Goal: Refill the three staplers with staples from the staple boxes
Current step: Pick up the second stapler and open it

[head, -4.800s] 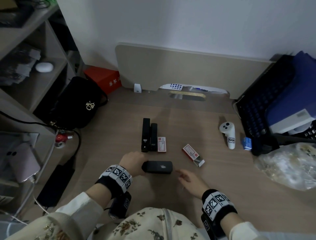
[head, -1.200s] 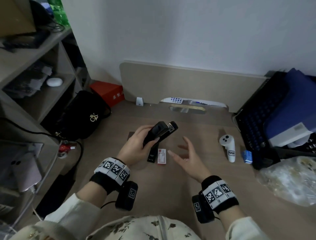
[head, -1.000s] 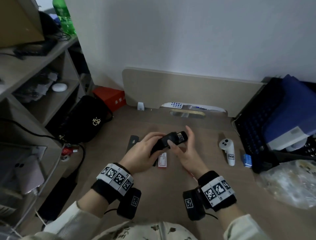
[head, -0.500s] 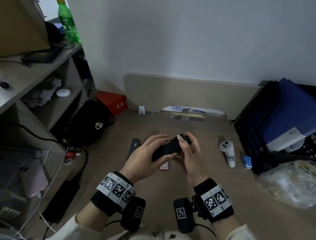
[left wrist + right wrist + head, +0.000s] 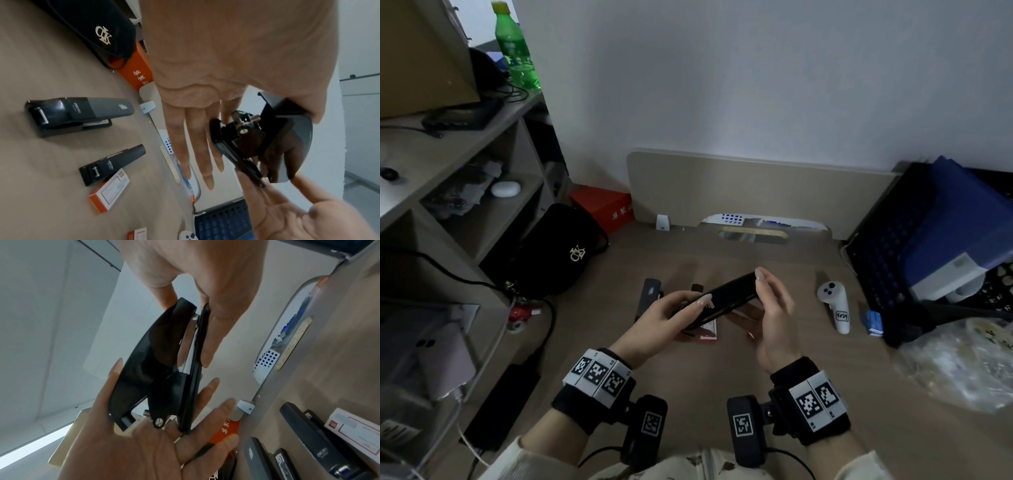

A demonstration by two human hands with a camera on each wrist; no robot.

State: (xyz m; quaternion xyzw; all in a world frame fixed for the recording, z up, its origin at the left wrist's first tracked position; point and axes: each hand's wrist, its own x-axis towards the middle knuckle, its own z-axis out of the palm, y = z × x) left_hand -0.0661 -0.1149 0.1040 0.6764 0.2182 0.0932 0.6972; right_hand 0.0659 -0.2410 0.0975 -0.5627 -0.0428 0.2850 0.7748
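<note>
A black stapler (image 5: 726, 295) is held up above the desk, tilted, with its hinge end (image 5: 244, 128) toward me. My left hand (image 5: 688, 310) grips that hinge end, thumb on top and fingers underneath. My right hand (image 5: 763, 294) pinches the front tip of the stapler (image 5: 160, 363) between thumb and fingers. Two more staplers lie on the desk: a grey-topped one (image 5: 78, 113) and a smaller black one (image 5: 113, 164). A red-and-white staple box (image 5: 110, 190) lies beside the small one, partly under my hands in the head view. A second box (image 5: 137, 233) lies further right.
A white controller (image 5: 835, 308) and a small blue box (image 5: 875, 322) lie to the right. A dark crate with a blue folder (image 5: 928, 240) and a plastic bag (image 5: 962, 370) fill the right side. A black bag (image 5: 561, 253), a red box (image 5: 602, 209) and shelves stand left.
My left hand lifted the stapler off the desk. My right hand came up from the table and took hold of its front end. The view tilted upward.
</note>
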